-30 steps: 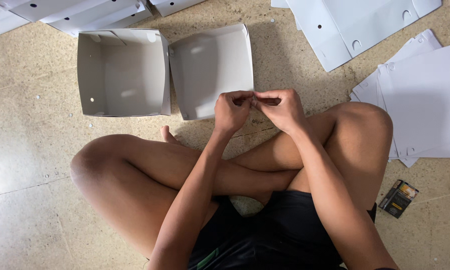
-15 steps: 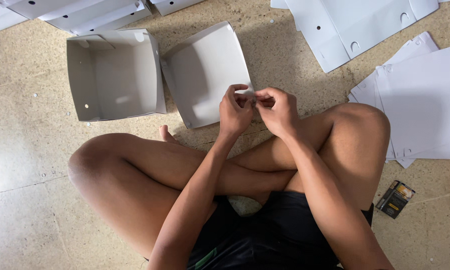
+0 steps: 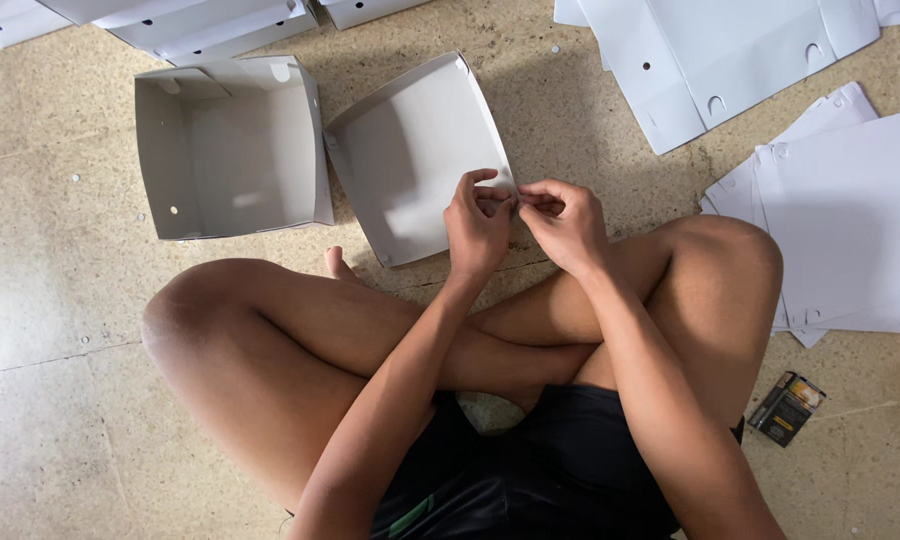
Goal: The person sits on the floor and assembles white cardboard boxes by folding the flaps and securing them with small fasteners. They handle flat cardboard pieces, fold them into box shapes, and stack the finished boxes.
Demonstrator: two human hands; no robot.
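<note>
- A person is sitting cross-legged on a speckled stone floor (image 3: 50, 300), looking down at both hands held together above the knees.
- The left hand (image 3: 478, 232) is curling its fingers in and pinching the near right corner of a half-folded white cardboard tray (image 3: 410, 160).
- The right hand (image 3: 566, 222) is meeting it fingertip to fingertip at that same corner, its fingers also closed in a pinch; the bit of flap between them is too small to make out, so it may be a tab being pressed.
- The tray is lying open side up and tilted, its far corner pointing toward the top edge of the floor, its near edge just beyond the person's crossed legs.
- A finished white box (image 3: 225, 145) with raised walls is sitting just left of the tray, touching it along one side.
- More folded boxes (image 3: 200, 25) are lying along the top left edge of the floor.
- Flat, unfolded white cardboard sheets (image 3: 710, 50) are spreading across the top right corner, and a second stack of sheets (image 3: 850, 220) is lying by the right edge, just beside the person's knee.
- A small dark packet (image 3: 788, 408) is lying on the floor near the lower right, well apart from the hands.
</note>
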